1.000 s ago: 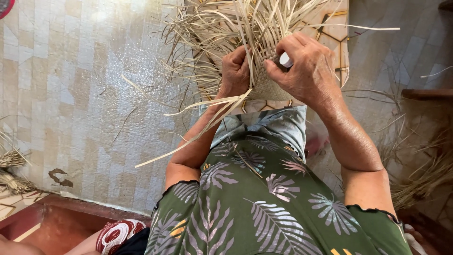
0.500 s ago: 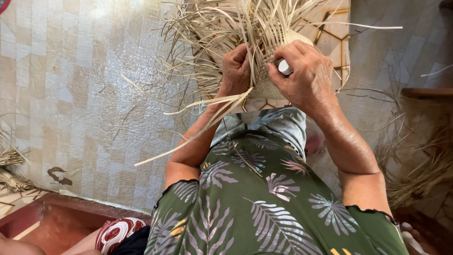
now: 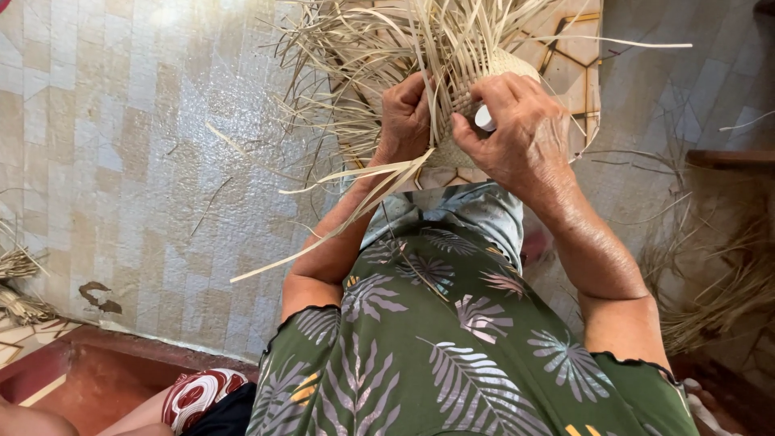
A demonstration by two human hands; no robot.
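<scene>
Hands on stiff, woven straw basket

Head camera looks steeply down, close above lap.

Pale tiled floor in beige and white squares fills the view from 9 to 12 o'clock, sunlit near the top. A red step sits at 8 o'clock. Loose dry straw lies at 3 o'clock.
</scene>
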